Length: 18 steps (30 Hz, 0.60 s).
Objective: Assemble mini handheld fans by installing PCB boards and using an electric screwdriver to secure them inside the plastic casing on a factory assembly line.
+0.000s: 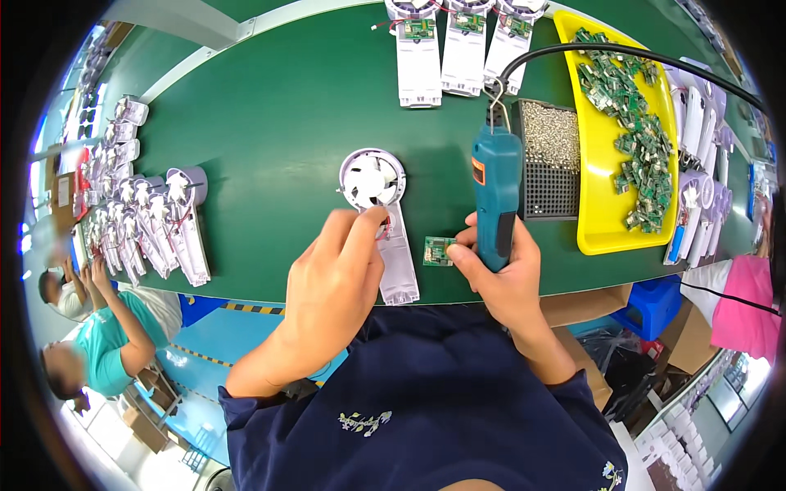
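Note:
A white handheld fan housing [400, 262] lies face up on the green bench, its round head [372, 178] with white blades pointing away from me. My left hand [332, 274] is over the housing's upper handle, thumb and forefinger pinched at a short red wire, partly hidden by the fingers. My right hand [512, 282] is wrapped around the lower part of a teal electric screwdriver [497, 176] hanging on a hook. Between that hand's thumb and forefinger is a small green circuit board [439, 251], held just right of the housing. The screwdriver's tip is hidden.
A yellow tray [585, 164] of green circuit boards stands right, beside a black box [550, 192] of small screws. Fan housings with boards [419, 69] lie at the back; several more [176, 221] stand left. The screwdriver's black cable [622, 51] crosses above. Co-workers sit left.

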### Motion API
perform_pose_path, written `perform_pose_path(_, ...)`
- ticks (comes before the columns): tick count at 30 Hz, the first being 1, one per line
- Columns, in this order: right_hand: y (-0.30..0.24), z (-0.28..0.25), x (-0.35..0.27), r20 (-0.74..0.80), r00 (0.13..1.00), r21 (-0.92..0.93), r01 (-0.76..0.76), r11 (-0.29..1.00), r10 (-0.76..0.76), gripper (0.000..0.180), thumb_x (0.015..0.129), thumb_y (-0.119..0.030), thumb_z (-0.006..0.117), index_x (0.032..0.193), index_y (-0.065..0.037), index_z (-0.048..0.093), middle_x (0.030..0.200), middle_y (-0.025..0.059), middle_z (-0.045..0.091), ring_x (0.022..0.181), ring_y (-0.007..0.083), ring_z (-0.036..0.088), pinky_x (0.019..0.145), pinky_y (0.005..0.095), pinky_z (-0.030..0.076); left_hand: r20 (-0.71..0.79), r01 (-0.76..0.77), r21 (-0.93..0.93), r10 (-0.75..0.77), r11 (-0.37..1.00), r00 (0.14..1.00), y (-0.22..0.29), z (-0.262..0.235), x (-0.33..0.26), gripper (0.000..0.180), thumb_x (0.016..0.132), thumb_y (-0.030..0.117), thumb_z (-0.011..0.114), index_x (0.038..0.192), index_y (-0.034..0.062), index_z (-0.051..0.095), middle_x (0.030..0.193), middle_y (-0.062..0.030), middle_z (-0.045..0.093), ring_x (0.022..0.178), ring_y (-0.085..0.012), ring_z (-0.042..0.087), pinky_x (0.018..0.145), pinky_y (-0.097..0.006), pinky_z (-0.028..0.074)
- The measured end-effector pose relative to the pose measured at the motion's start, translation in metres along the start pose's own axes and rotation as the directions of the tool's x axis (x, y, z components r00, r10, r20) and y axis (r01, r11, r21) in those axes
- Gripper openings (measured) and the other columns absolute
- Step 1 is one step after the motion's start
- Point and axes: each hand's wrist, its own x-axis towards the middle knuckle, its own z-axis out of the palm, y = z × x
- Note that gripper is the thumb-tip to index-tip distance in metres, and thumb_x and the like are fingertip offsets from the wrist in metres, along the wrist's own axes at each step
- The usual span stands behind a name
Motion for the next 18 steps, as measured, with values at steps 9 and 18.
perform_pose_path(9, 0.002, 0.001, 0.003, 0.026, 1.000, -0.045, 0.006, 0.999, -0.005, 0.032, 0.083, -0.007, 0.078, 0.108, -0.002, 0.058, 0.088, 0.0033, 0.068, 0.078, 0.0080, 0.063, 0.072, 0.0247, 0.052, 0.014, 0.219, -0.333, -0.227, 0.917, 0.974, -0.001, 0.014, -0.019, 0.038, 0.082, -0.008, 0.068, 0.118, 0.0030, 0.061, 0.109, -0.0106, 0.057, 0.073, -0.0200, 0.067, 0.064, -0.031, 0.055)
perform_pose_path(18, 0.001, 0.003, 0.001, 0.016, 1.000, -0.112, 0.008, 0.994, -0.006, 0.031, 0.083, -0.008, 0.078, 0.107, -0.001, 0.059, 0.088, 0.0035, 0.068, 0.076, 0.0087, 0.064, 0.070, 0.0260, 0.053, -0.031, 0.204, -0.361, -0.231, 0.910, 0.973, -0.007, 0.011, -0.014, 0.030, 0.087, -0.007, 0.062, 0.115, 0.0035, 0.060, 0.081, -0.0088, 0.058, 0.063, -0.0196, 0.060, 0.061, -0.031, 0.052)
